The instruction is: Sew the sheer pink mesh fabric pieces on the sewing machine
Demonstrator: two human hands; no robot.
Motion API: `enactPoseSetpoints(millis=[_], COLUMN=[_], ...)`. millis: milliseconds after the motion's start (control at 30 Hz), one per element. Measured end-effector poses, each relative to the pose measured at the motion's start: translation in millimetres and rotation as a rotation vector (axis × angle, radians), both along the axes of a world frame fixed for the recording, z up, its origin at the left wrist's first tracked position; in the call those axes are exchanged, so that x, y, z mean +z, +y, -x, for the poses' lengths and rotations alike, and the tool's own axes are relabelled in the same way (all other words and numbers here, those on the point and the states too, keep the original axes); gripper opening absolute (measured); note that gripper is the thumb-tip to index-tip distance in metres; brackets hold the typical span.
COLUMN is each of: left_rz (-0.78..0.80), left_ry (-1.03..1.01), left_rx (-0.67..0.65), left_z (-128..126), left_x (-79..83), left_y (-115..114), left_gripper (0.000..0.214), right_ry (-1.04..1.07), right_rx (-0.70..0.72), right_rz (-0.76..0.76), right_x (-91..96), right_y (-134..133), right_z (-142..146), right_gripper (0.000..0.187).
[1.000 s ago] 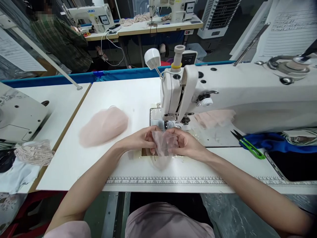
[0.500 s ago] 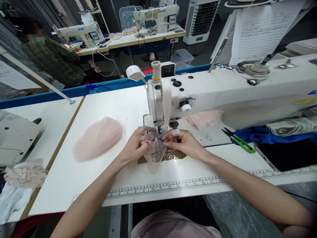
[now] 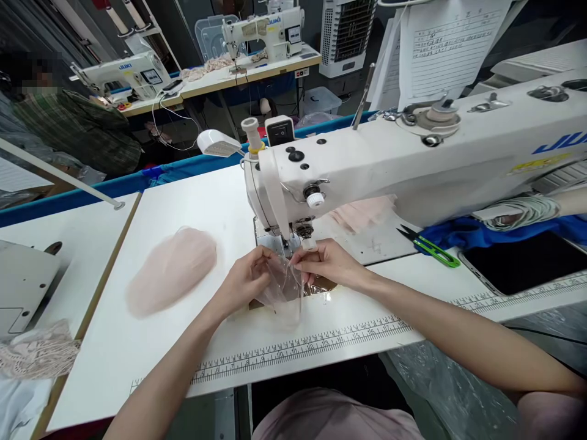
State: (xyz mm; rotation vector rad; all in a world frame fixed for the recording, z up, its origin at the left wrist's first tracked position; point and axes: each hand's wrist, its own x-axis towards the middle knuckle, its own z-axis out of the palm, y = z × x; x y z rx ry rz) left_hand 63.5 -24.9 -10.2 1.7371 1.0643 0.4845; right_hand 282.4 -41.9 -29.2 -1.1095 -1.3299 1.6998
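A piece of sheer pale pink fabric (image 3: 279, 284) is stretched between my hands in front of the presser foot (image 3: 287, 245) of a white sewing machine (image 3: 348, 177). My left hand (image 3: 245, 278) pinches its left side between thumb and fingers. On the other side, my right hand (image 3: 326, 264) grips the upper right edge close to the needle area. The fabric's lower end hangs toward the ruler strip (image 3: 321, 347). My fingers hide part of the needle plate.
Left on the table lies a pile of sheer pink pieces (image 3: 172, 272). Behind the needle area rests more pink fabric (image 3: 362, 212). Green thread snips (image 3: 431, 247), blue cloth (image 3: 452, 232) and a dark-screened phone (image 3: 523, 263) lie at right. A co-worker (image 3: 73, 128) sits at the far left.
The view has shifted, moving the scene left. My left hand has come back from beside the presser foot to the fabric's left side, and the fabric is spread wider between my hands.
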Motion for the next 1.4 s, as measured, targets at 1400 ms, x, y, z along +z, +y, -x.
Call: enactPoseSetpoints(millis=[1400], left_rz=[-0.647], left_ry=[0.105], left_rx=[0.113], left_z=[-12.6], left_x=[-14.7], left_y=[-16.5], left_gripper=[0.018], right_ry=[-0.361], right_rx=[-0.148], right_rz=[-0.641], right_x=[-10.6], right_y=[-14.4], right_z=[10.1], right_gripper=[0.016])
